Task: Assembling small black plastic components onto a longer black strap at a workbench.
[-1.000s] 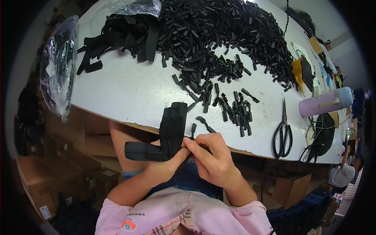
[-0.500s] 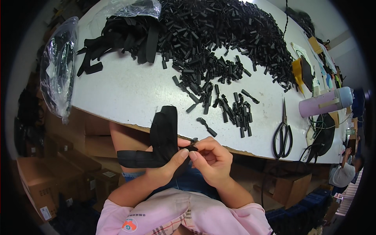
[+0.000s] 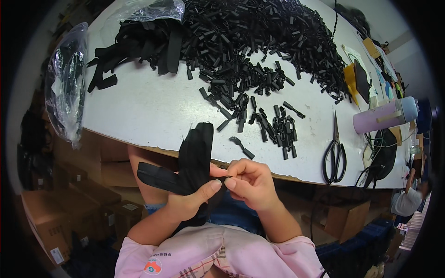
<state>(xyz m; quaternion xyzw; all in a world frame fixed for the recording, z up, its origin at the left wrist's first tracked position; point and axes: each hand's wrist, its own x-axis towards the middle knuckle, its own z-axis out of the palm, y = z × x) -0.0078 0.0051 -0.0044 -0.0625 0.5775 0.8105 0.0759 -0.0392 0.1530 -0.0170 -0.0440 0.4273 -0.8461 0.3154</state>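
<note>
My left hand grips a bunch of black webbing straps that fan out upward and to the left, just below the table's near edge. My right hand pinches a small black part against the straps, fingertips meeting my left thumb. That small part is mostly hidden between the fingers. A single black zipper-pull piece lies on the white table just above my hands.
A big heap of black plastic pieces covers the far table, with a smaller cluster nearer. Loose black straps lie far left, black scissors and a lilac bottle right. Plastic bag hangs left; cardboard boxes below.
The strap bunch has tilted and shifted slightly in my left hand. My right hand has drawn closer to the left thumb, fingertips now pinched together on the straps.
</note>
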